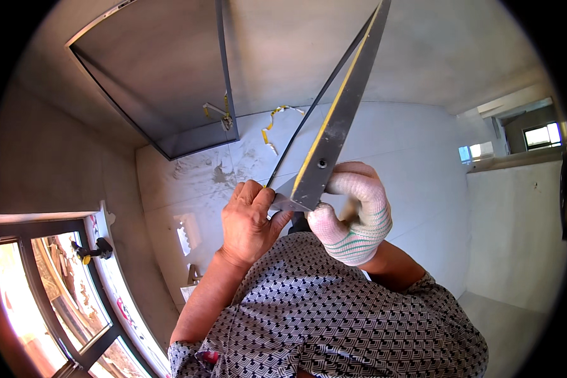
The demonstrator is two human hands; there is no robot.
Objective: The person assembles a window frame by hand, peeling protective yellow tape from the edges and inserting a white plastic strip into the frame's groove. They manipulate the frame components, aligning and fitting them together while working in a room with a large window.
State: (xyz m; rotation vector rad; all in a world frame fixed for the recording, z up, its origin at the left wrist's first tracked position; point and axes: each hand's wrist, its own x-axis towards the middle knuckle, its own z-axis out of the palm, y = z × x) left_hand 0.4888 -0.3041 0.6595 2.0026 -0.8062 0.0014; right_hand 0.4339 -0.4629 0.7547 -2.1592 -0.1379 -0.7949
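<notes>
A grey metal frame (341, 120) with a yellow strip along one edge rises away from me, its near corner between my hands. A screw hole shows in its flat face. My bare left hand (249, 217) is closed on the left side of that corner, fingers over the edge and thumb underneath. On the corner's right side is my right hand (356, 214), in a white knitted glove with green stripes. Its fingers curl against the frame's side and the thumb bends close below the corner; the fingertips are partly hidden.
Another dark frame (230, 82) leans against the far wall, left of centre. Crumpled yellow-and-white tape (268, 129) lies on the pale, smudged floor (416, 164). A black-and-yellow power tool (94, 251) rests on the sill by the left window (63, 283). A low wall (516, 233) stands right.
</notes>
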